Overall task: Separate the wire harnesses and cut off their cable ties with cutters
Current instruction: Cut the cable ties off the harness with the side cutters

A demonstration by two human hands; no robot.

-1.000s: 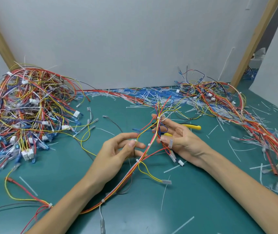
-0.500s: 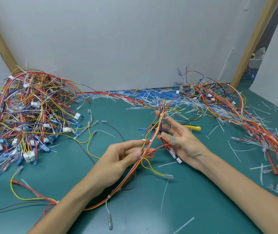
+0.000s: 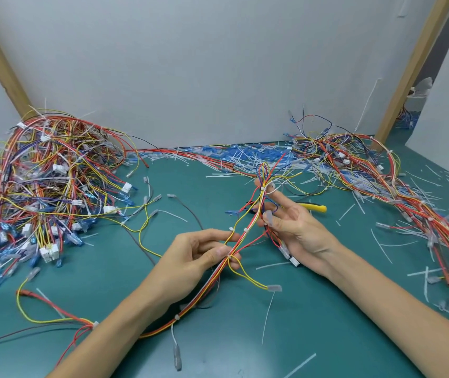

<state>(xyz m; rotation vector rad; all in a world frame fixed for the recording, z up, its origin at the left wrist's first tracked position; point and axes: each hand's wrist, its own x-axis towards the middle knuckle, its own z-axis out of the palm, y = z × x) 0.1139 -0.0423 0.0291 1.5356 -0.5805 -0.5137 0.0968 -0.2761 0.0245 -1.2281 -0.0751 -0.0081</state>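
A wire harness point(image 3: 241, 237) of red, yellow and white wires runs from low left up to the middle, bound by small white cable ties point(image 3: 246, 230). My left hand point(image 3: 190, 257) pinches the bundle between thumb and fingers near a tie. My right hand point(image 3: 291, 227) is palm up, fingers spread, with the harness's upper end and its connectors draped across the fingers. The yellow-handled cutters point(image 3: 313, 206) lie on the table just behind my right hand, mostly hidden by it.
A big tangled pile of harnesses point(image 3: 43, 186) fills the left. Another pile point(image 3: 381, 186) runs along the right side. Cut white ties point(image 3: 245, 156) litter the back of the green table point(image 3: 313, 309). Wooden posts point(image 3: 409, 69) lean against the white wall.
Both hands lifted the harness slightly and my left hand slid up along the bundle toward my right hand. The right hand's fingers spread wider.
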